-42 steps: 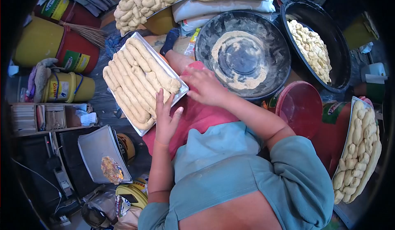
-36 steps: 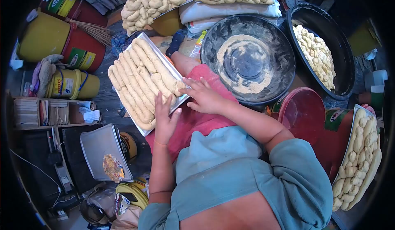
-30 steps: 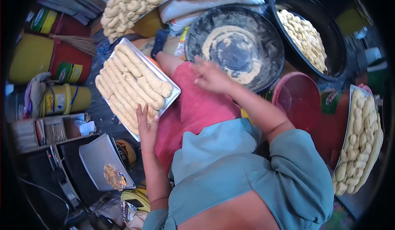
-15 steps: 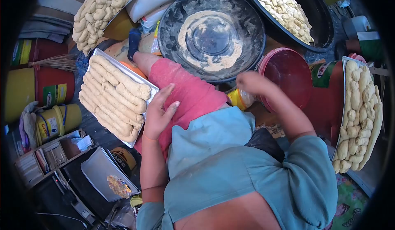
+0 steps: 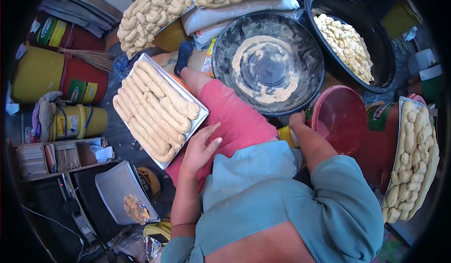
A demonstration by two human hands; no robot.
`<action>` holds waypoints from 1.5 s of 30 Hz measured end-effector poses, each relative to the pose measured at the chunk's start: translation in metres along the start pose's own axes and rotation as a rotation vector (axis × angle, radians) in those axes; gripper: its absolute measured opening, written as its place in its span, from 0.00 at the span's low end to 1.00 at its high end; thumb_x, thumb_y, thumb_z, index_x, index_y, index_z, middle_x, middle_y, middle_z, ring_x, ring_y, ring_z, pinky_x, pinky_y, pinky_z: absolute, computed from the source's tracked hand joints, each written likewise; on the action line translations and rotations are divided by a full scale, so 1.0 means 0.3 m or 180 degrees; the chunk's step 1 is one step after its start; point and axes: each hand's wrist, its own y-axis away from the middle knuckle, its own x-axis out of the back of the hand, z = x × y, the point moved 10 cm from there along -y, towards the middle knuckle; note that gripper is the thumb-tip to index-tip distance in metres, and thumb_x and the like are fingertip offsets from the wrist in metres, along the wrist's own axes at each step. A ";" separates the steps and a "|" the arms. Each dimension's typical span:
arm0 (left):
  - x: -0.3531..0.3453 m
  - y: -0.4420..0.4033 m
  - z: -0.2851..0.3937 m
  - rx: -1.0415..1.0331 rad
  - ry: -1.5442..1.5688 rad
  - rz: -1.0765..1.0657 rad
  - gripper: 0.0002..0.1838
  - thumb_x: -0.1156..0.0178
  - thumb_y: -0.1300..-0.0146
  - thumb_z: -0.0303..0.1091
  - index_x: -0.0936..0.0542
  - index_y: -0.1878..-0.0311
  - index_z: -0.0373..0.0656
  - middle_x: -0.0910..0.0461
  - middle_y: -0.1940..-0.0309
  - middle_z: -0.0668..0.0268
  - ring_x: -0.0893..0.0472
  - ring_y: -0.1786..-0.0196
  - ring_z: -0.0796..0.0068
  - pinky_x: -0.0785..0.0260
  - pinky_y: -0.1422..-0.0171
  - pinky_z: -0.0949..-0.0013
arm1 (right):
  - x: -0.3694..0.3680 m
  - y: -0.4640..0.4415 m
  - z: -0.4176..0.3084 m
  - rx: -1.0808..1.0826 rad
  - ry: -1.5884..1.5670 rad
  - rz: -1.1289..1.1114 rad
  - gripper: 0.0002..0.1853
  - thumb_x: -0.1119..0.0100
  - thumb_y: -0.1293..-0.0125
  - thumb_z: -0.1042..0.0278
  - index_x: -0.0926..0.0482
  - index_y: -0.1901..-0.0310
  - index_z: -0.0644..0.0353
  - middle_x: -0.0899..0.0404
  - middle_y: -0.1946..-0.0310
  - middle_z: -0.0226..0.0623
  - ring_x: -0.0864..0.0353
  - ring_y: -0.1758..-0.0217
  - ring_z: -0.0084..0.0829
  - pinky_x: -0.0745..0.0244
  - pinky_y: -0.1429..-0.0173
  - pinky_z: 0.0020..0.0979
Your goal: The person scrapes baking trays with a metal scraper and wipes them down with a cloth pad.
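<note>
My left hand is open, thumb and fingers apart, beside the near right corner of a metal tray and over my pink-covered leg. Long dough ropes lie side by side on that tray. My right hand is down between the large black basin and a red bucket, close to a yellow container. Its fingers are mostly hidden, so whether it grips anything is unclear. Tan crumbs or flour form a ring on the basin's floor.
A black tub at the back right holds pale dough pieces. Twisted dough is heaped at the back left, on pale sacks, and on a tray at right. Buckets and a wooden box stand left.
My right hand has dropped from beside the basin's rim to lower down by the red bucket. My left hand stays open beside the tray. The view has shifted, moving the scene right and down.
</note>
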 end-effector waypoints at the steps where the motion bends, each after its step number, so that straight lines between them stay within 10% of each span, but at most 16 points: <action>1: 0.002 0.006 0.000 0.0004 0.0045 0.0022 0.23 0.37 0.38 0.33 0.24 0.41 0.37 0.22 0.46 0.49 0.22 0.42 0.55 0.34 0.35 0.61 | -0.002 -0.005 0.009 -0.0034 -0.0084 0.0033 0.19 0.56 0.32 0.61 0.17 0.47 0.50 0.20 0.44 0.34 0.22 0.39 0.35 0.51 0.25 0.44; 11: 0.039 0.054 -0.013 -0.0030 0.0109 0.0117 0.22 0.38 0.38 0.33 0.24 0.41 0.38 0.21 0.46 0.52 0.22 0.43 0.58 0.32 0.36 0.63 | 0.126 0.146 -0.057 0.0414 -0.0861 -0.0214 0.16 0.45 0.44 0.62 0.15 0.57 0.57 0.17 0.53 0.46 0.18 0.48 0.44 0.25 0.43 0.43; 17: 0.026 0.047 0.002 -0.0105 0.0202 0.0099 0.22 0.38 0.38 0.33 0.24 0.41 0.39 0.21 0.47 0.51 0.22 0.44 0.56 0.32 0.37 0.63 | 0.222 0.346 -0.110 0.1868 -0.1726 0.0066 0.12 0.43 0.46 0.63 0.20 0.68 0.65 0.19 0.69 0.53 0.19 0.65 0.50 0.25 0.58 0.45; 22: 0.001 0.018 0.051 -0.0177 0.0135 -0.0074 0.22 0.38 0.37 0.34 0.24 0.41 0.38 0.21 0.48 0.53 0.21 0.45 0.60 0.32 0.39 0.65 | 0.429 0.489 -0.055 0.2176 -0.3365 0.0085 0.04 0.43 0.44 0.75 0.25 0.75 0.63 0.22 0.77 0.29 0.27 0.71 0.19 0.31 0.66 0.28; 39: -0.213 -0.167 0.379 -0.1420 0.0209 -0.0394 0.39 0.33 0.44 0.45 0.35 0.32 0.41 0.38 0.30 0.51 0.46 0.25 0.44 0.50 0.25 0.49 | 1.118 1.083 -0.176 0.4214 -0.4851 -0.0895 0.04 0.41 0.41 0.75 0.27 0.69 0.60 0.25 0.69 0.27 0.29 0.67 0.17 0.34 0.62 0.21; 45: -0.060 -0.128 0.352 -0.1079 0.0658 -0.0043 0.14 0.42 0.35 0.37 0.22 0.53 0.35 0.21 0.61 0.54 0.21 0.55 0.59 0.32 0.47 0.60 | 1.204 1.067 -0.267 0.4210 -0.5646 -0.0952 0.06 0.36 0.42 0.74 0.26 0.70 0.58 0.24 0.69 0.28 0.26 0.69 0.16 0.33 0.63 0.20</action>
